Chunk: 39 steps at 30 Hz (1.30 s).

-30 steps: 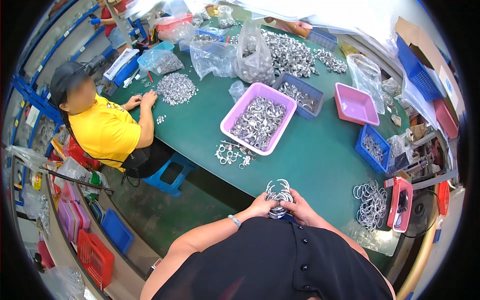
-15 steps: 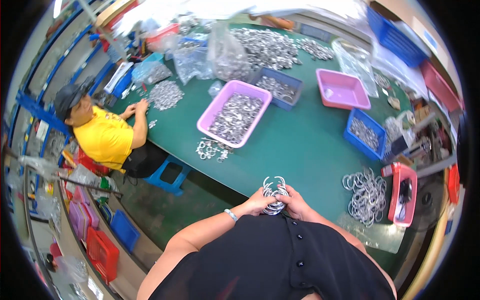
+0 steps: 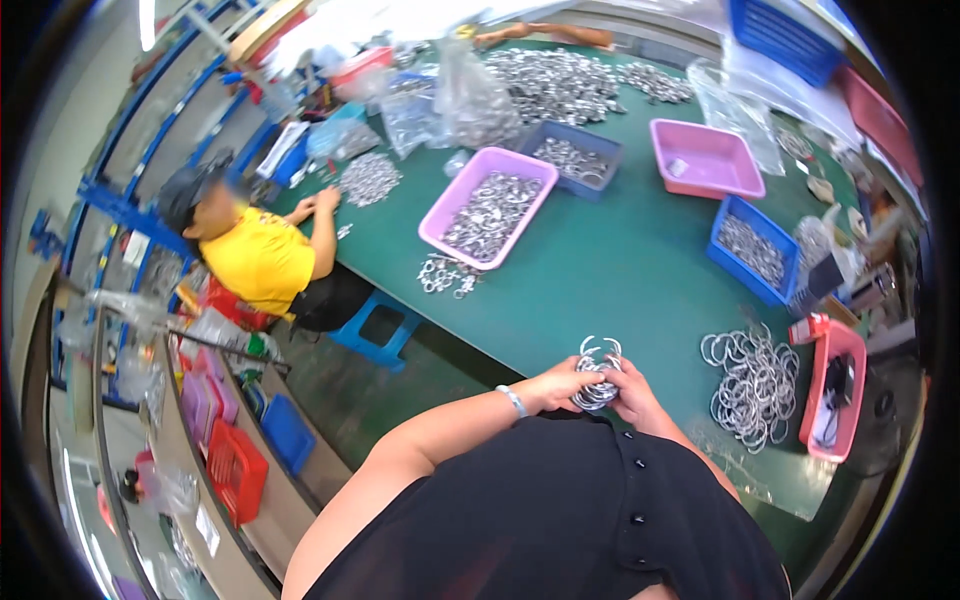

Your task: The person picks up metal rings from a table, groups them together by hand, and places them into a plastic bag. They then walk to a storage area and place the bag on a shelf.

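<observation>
In front of my body, at the table's near edge, I hold a bunch of open silver metal rings (image 3: 598, 394) between both hands. My left hand (image 3: 560, 386) is closed round the bunch from the left. From the other side my right hand (image 3: 634, 392) grips it, thumb laid across the rings. Some curved ends stick up above my fingers. A loose pile of similar larger rings (image 3: 752, 388) lies on the green table (image 3: 600, 275) to the right of my hands.
A pink tub of small metal parts (image 3: 428, 228) stands mid-table, with a grey bin (image 3: 612, 172) behind it. Farther right are a pink tub (image 3: 708, 160), a blue bin (image 3: 722, 258) and a salmon tray (image 3: 828, 452). A co-worker in yellow (image 3: 268, 262) sits at the left.
The whole view has shifted, so the table and tubs appear farther right. Both hands keep hold of the rings, and the bunch looks slightly turned.
</observation>
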Available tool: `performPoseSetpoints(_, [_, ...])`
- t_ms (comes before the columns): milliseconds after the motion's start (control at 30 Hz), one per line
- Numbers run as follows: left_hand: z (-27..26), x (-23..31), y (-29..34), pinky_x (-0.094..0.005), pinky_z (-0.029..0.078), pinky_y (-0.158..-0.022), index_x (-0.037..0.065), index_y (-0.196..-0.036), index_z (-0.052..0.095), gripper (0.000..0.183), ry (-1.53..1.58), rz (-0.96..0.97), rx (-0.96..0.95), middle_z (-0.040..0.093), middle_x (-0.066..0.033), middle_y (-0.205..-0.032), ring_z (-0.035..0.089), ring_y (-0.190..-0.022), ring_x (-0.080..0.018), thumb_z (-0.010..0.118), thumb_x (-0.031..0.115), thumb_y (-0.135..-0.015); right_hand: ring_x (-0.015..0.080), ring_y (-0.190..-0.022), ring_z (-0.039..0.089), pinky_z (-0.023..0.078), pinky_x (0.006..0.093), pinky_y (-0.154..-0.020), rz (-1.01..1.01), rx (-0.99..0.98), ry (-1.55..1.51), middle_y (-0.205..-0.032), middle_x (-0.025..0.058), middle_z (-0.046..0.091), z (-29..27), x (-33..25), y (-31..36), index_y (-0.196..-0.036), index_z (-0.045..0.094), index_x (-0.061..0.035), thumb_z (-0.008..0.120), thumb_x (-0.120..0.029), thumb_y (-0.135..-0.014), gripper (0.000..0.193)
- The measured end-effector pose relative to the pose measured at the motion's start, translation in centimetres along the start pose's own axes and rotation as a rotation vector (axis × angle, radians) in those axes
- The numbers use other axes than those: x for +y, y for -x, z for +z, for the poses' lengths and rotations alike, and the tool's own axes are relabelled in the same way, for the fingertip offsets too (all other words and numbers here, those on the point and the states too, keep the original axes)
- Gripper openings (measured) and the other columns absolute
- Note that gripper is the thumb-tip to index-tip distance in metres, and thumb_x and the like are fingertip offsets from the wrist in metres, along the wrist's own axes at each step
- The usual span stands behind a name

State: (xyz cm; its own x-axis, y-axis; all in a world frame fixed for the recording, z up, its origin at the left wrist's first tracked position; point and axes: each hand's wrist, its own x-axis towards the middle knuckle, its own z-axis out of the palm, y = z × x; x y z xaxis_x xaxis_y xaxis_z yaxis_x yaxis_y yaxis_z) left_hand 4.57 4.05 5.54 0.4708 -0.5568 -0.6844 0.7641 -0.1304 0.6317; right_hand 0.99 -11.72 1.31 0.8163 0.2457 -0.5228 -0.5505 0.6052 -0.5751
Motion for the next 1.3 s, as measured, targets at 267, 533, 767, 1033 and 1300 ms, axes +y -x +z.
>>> performPoseSetpoints(267, [0.1,-0.5,2.0,-0.047,0.041,-0.082,0.01,-0.131,0.022,0.068,-0.011,-0.085,0.044,0.045,-0.0101,-0.12,0.047,-0.106,-0.0221,0.058,0.034,-0.079,0.0238,-0.091,0.057,0.051,0.0388,-0.074,0.052,0.028,-0.029,-0.103,0.0121,0.055,-0.2,0.1,1.2,-0.112,0.043,-0.0019,0.052,-0.004,-0.078,0.035])
performPoseSetpoints(533, [-1.2,-1.8,2.8,-0.043,0.043,-0.081,0.007,-0.132,0.02,0.063,0.148,-0.071,0.039,0.044,-0.012,-0.12,0.048,-0.105,-0.0249,0.055,0.027,-0.083,0.0225,-0.089,0.059,0.052,0.0348,-0.073,0.041,-0.014,-0.064,-0.102,0.0117,0.056,-0.1,0.8,1.3,-0.115,0.042,-0.002,0.053,-0.006,-0.08,0.037])
performPoseSetpoints(767, [0.9,-2.6,0.9,-0.0393,0.045,-0.076,0.006,-0.125,0.029,0.055,0.073,-0.194,0.011,0.047,-0.0124,-0.109,0.049,-0.097,-0.0244,0.057,0.026,-0.083,0.0217,-0.088,0.059,0.052,0.0355,-0.072,-0.036,0.218,-0.193,-0.1,0.0106,0.056,-3.6,2.1,5.0,-0.114,0.042,-0.0018,0.055,-0.006,-0.079,0.038])
performPoseSetpoints(1033, [2.3,-2.2,-0.2,-0.0411,0.044,-0.08,0.005,-0.117,0.037,0.049,-0.037,-0.263,0.017,0.048,-0.0144,-0.11,0.048,-0.1,-0.0263,0.06,0.029,-0.081,0.023,-0.086,0.059,0.052,0.0377,-0.071,-0.166,0.283,-0.39,-0.099,0.0123,0.057,-6.3,2.2,7.9,-0.113,0.043,-0.0004,0.055,-0.002,-0.078,0.037])
performPoseSetpoints(1300, [1.9,-2.0,0.3,-0.0403,0.044,-0.08,0.004,-0.116,0.038,0.048,-0.035,-0.25,0.065,0.049,-0.015,-0.109,0.049,-0.099,-0.0268,0.059,0.028,-0.081,0.0243,-0.084,0.06,0.052,0.0426,-0.068,-0.192,0.371,-0.373,-0.097,0.0112,0.057,-8.2,-0.8,8.0,-0.113,0.043,-0.0041,0.054,-0.005,-0.079,0.036])
